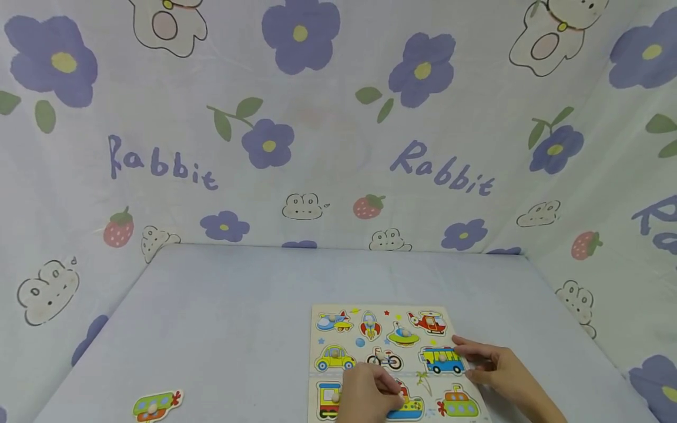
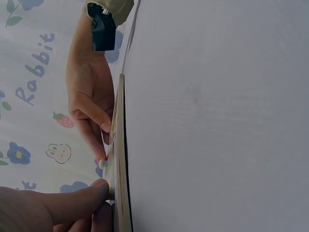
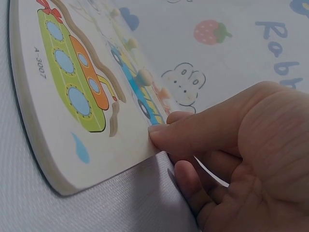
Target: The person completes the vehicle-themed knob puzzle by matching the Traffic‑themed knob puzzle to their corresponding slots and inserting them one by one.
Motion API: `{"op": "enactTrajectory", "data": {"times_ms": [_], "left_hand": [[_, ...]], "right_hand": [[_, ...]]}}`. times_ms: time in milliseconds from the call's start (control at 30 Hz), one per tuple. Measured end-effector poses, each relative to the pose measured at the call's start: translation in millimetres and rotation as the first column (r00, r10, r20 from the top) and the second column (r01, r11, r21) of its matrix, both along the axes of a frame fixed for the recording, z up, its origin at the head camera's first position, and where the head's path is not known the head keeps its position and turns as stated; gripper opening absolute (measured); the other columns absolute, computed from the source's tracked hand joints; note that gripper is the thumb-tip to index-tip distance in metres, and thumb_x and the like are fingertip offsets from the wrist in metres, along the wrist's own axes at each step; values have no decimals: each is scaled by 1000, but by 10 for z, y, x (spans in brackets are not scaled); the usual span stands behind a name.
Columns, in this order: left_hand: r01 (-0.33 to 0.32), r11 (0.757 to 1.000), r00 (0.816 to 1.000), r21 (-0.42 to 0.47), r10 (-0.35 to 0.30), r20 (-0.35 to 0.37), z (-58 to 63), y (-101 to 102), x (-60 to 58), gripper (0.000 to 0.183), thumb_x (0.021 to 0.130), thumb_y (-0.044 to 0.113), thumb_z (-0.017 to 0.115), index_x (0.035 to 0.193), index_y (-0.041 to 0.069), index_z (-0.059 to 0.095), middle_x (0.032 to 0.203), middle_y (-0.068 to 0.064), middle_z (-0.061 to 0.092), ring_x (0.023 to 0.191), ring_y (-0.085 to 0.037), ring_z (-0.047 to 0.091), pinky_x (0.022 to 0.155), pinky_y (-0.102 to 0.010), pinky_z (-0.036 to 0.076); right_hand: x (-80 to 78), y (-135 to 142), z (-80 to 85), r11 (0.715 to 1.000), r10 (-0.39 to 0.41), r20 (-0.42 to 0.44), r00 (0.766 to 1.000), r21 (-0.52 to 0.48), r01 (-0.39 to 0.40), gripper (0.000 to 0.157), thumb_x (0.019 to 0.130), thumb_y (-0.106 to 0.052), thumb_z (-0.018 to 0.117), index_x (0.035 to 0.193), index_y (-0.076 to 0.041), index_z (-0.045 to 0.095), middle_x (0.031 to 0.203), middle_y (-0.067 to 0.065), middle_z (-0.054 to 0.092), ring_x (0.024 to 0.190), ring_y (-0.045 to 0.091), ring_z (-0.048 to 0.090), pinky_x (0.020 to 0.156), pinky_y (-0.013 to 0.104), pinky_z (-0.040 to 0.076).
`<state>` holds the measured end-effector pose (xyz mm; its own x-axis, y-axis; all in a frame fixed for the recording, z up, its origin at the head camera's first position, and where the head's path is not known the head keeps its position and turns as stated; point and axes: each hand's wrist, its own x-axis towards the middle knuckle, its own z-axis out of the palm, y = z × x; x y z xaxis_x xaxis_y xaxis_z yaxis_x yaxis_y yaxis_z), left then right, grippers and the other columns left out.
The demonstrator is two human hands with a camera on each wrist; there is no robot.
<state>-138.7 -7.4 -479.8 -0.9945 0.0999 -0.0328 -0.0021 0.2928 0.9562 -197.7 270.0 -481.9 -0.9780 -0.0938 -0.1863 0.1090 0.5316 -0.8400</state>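
A wooden peg puzzle board [image 1: 394, 314] with vehicle pieces lies on the table. My left hand [image 1: 367, 395] is over its lower row, thumb and fingers pinching the small knob of the ship piece [image 1: 412, 406], which the hand partly covers. At the board's right edge, beside the bus piece [image 1: 443, 360], my right hand [image 1: 510, 376] grips the rim. In the right wrist view its thumb [image 3: 181, 135] lies on the board's face, with other fingers at the side. Near this hand is the bare submarine recess [image 3: 65, 67] with its printed picture.
A loose submarine piece [image 1: 157, 406] with a knob lies on the table to the left. Car [image 1: 335, 357], bicycle [image 1: 385, 358], helicopter [image 1: 429, 322] and other pieces sit in the board. Fabric walls with flowers and rabbits [image 1: 317, 147] surround the pale table [image 1: 227, 329].
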Motion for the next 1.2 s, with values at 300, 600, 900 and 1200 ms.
{"op": "enactTrajectory", "data": {"times_ms": [300,600,900,1200], "left_hand": [[43,998,999,35,-43,16,43,-39,-10,23,67,-7,85,65,11,70,57,8,63,53,-7,60,55,-23,50],[49,998,998,39,-51,39,39,-31,-22,23,67,-8,85,65,10,70,57,6,63,55,-9,61,55,-25,50],[43,998,998,50,-46,50,39,-25,-19,23,67,-8,85,65,10,70,58,6,64,56,-10,62,56,-25,51],[38,998,998,43,-40,47,27,-12,-24,24,67,-8,85,65,10,70,58,6,64,56,-9,62,56,-25,51]], "right_hand": [[6,3,7,1000,-8,6,1000,-12,8,41,78,4,76,117,-7,72,144,5,51,116,26,55,79,32,50],[19,6,24,1000,5,4,1000,-12,-5,40,80,1,76,118,-7,71,145,6,49,119,27,54,80,28,49],[34,-8,46,1000,11,-1,1000,-11,-11,39,80,1,75,118,-6,71,145,6,49,120,27,53,80,28,49],[45,-9,48,1000,6,-3,1000,-14,-6,39,79,2,75,117,-6,71,145,5,50,114,24,54,78,29,49]]}}
